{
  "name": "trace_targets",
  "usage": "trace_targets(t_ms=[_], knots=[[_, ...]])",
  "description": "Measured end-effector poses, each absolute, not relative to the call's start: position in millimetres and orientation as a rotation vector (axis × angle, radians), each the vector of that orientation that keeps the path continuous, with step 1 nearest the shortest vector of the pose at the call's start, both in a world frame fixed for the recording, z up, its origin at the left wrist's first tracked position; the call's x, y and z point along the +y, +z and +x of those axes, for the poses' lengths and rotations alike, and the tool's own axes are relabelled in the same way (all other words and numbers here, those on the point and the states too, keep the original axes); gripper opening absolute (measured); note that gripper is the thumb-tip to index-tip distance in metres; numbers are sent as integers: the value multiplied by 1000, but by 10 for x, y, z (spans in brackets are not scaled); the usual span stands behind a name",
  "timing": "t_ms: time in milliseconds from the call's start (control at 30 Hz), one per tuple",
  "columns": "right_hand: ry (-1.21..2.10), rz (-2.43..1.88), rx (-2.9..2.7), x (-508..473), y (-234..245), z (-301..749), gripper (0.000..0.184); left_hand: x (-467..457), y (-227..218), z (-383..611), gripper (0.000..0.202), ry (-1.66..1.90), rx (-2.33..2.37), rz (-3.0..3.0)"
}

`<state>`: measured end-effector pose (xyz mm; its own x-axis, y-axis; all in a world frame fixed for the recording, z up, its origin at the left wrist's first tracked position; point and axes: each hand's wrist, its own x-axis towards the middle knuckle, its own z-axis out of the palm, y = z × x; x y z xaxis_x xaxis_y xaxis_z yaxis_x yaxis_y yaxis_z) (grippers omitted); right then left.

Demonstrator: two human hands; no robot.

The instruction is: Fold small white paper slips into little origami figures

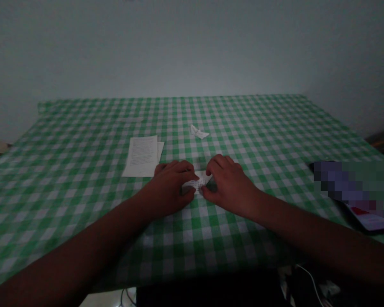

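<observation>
A small piece of printed white paper, partly folded, lies on the green and white checked tablecloth near the middle of the table. My left hand pinches its left side with curled fingers. My right hand pinches its right side, fingers bent over the paper. Both hands rest on the cloth and hide most of the paper.
A stack of printed sheets lies just left of my hands. A small folded paper shape sits farther back. A phone lies at the right edge, partly blurred out. A pale wall stands behind the table.
</observation>
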<state>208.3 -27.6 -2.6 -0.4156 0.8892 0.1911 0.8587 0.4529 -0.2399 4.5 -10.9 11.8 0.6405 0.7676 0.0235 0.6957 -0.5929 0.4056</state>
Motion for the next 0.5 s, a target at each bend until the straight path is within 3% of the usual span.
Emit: trace_targets(t_ms=[233,500], knots=[[36,-1655,-2378,-128,10,2193,22,-95,26,5,30,335,1135,2541],[130,-1520,-2465,-328,15,2060,27,-115,59,0,31,300,1140,2547]])
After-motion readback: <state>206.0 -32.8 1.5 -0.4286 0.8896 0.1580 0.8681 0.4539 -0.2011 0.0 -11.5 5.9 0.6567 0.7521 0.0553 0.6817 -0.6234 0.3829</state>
